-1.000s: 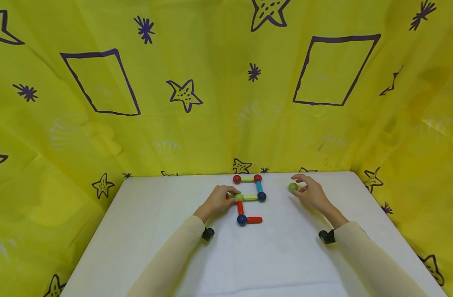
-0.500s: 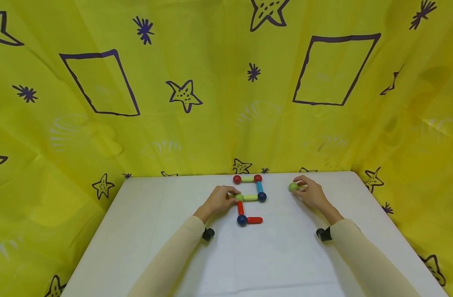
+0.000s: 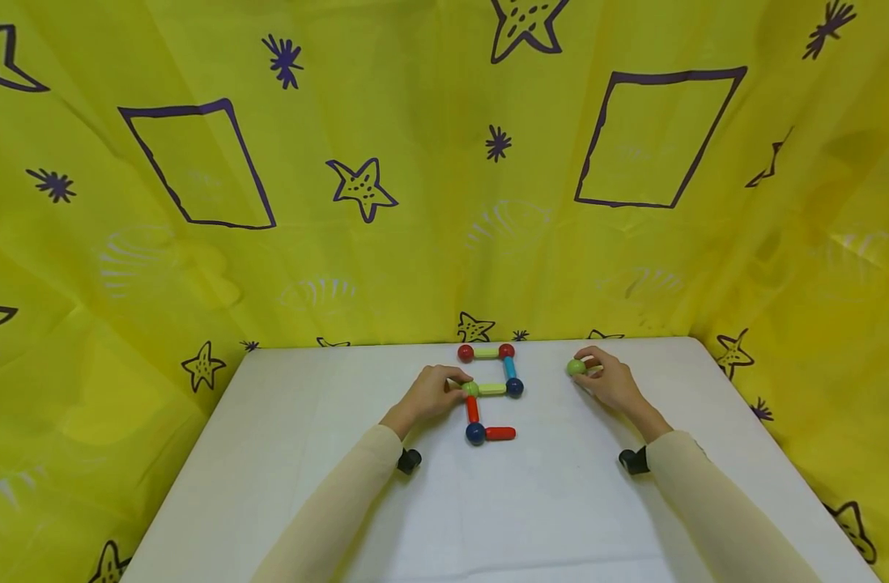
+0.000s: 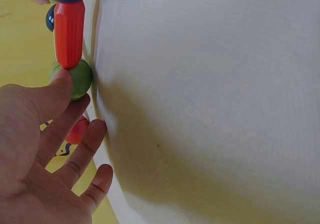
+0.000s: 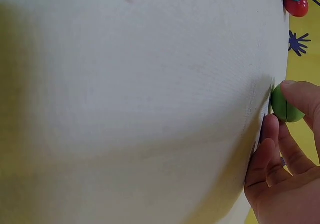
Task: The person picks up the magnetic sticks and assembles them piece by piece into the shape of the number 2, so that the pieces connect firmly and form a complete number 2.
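Note:
A figure of coloured rods and balls lies on the white table, bent like a zigzag. My left hand [image 3: 431, 392] pinches its green ball [image 4: 81, 78] between thumb and forefinger, the other fingers spread. From that ball a red rod [image 4: 69, 33] runs to a dark blue ball [image 3: 475, 433], which bears a second red rod [image 3: 499, 433]. A pale green rod [image 3: 491, 389] leads the other way to another dark blue ball [image 3: 514, 387]. Off to the right, my right hand [image 3: 610, 380] pinches a separate green ball [image 5: 286, 103] by thumb and forefinger.
The figure's far end has a light blue rod [image 3: 509, 368], two red balls [image 3: 506, 351] and a pale green rod [image 3: 486, 353]. Yellow cloth [image 3: 415, 267] with drawn stars hangs behind the table [image 3: 546, 518] and at both sides.
My right thumb and forefinger have come together on the loose green ball, and the right forearm has shifted slightly left. The left hand and the figure stay as they were.

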The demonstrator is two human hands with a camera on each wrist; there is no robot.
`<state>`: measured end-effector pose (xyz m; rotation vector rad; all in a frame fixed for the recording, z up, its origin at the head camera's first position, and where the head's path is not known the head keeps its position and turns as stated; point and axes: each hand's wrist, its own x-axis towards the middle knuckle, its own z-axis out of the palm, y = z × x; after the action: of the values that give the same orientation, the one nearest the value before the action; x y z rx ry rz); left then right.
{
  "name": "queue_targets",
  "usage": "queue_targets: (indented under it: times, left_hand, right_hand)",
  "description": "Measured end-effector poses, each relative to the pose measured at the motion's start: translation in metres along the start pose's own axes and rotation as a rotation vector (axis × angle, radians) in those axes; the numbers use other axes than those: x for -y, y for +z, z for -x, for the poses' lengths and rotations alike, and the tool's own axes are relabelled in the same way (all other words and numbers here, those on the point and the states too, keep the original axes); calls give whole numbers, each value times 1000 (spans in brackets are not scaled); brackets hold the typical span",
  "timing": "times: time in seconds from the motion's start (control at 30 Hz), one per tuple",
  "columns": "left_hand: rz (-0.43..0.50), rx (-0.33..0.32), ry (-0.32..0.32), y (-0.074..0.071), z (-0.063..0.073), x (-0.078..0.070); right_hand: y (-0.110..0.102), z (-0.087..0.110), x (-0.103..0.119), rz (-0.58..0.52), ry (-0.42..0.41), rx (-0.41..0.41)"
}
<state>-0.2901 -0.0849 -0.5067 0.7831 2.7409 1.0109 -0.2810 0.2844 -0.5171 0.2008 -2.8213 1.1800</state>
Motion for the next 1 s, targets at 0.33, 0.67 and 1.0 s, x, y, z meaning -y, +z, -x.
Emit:
queue_targets:
  times: [0.33,0.67,1.0]
  left_hand:
    - [1,1,-4,0,0,-1]
    - [6,4,-9,-1,0,-2]
    - [6,6,-21,0,1,-3]
  right_hand:
    - [1,-1,-2,-5,14,6]
    - [-2,1,0,-18,-2,18]
    - [-6,8,6,-11,-68,61]
